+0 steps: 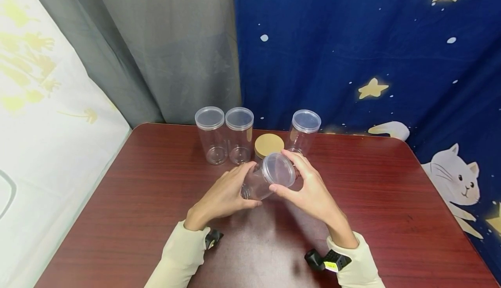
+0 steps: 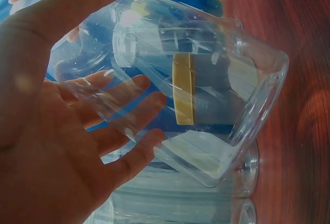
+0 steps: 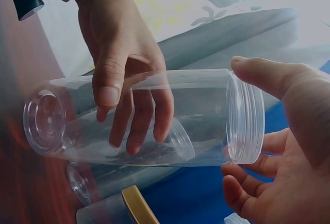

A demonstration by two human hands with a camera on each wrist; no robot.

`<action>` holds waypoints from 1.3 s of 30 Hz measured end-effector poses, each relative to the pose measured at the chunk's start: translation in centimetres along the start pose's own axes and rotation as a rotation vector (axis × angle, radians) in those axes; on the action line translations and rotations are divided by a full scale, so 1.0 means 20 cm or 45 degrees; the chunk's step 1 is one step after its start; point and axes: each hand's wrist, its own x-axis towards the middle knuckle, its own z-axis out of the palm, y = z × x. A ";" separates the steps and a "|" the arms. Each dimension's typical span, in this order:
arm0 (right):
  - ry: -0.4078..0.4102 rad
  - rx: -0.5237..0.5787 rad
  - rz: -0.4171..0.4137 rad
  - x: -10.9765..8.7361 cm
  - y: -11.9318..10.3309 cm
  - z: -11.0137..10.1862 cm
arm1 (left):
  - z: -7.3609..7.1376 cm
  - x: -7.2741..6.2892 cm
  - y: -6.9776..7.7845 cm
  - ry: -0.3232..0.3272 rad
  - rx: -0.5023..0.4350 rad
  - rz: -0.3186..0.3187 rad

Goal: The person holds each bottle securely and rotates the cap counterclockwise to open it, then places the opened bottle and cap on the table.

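Both hands hold a clear plastic jar (image 1: 256,185) above the table, tilted so that its ribbed translucent lid (image 1: 280,169) is up and to the right. Around the middle of its body my left hand (image 1: 225,192) curls, thumb on the near side and fingers on the far side, as the right wrist view shows. My right hand (image 1: 311,190) grips the lid end, with the thumb (image 3: 268,77) on one side of the rim and the fingers (image 3: 270,157) on the other. In the left wrist view the jar's bottom end (image 2: 268,116) points away from the palm.
Behind the hands stand two lidded clear jars (image 1: 210,135) (image 1: 239,135) side by side, a shorter jar with a gold lid (image 1: 269,143), and another lidded clear jar (image 1: 303,131) to the right. A curtain (image 1: 332,61) hangs behind the dark red wooden table (image 1: 391,201).
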 end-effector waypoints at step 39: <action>0.051 -0.050 -0.104 0.00 0.01 0.01 | 0.00 0.00 -0.02 -0.004 -0.014 0.000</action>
